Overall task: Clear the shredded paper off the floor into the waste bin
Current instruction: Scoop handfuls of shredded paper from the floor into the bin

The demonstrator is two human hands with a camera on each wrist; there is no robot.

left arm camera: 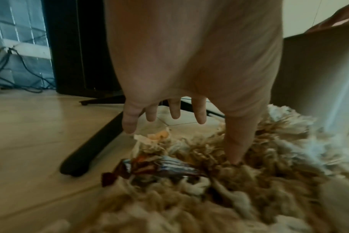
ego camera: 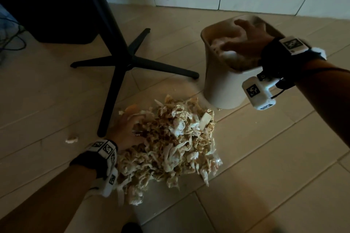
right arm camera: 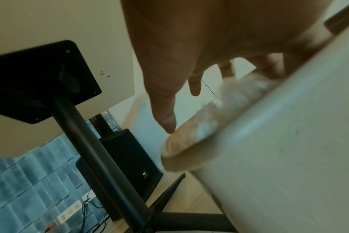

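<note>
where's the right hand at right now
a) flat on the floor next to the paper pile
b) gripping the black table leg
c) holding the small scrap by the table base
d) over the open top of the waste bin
d: in the head view the right hand is over the mouth of the waste bin, fingers spread above the paper already inside, while the pile of shredded paper lies on the floor by the left hand.

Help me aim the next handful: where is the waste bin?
In the head view, the waste bin stands upper right, just beyond the paper pile, under the right hand.
</note>
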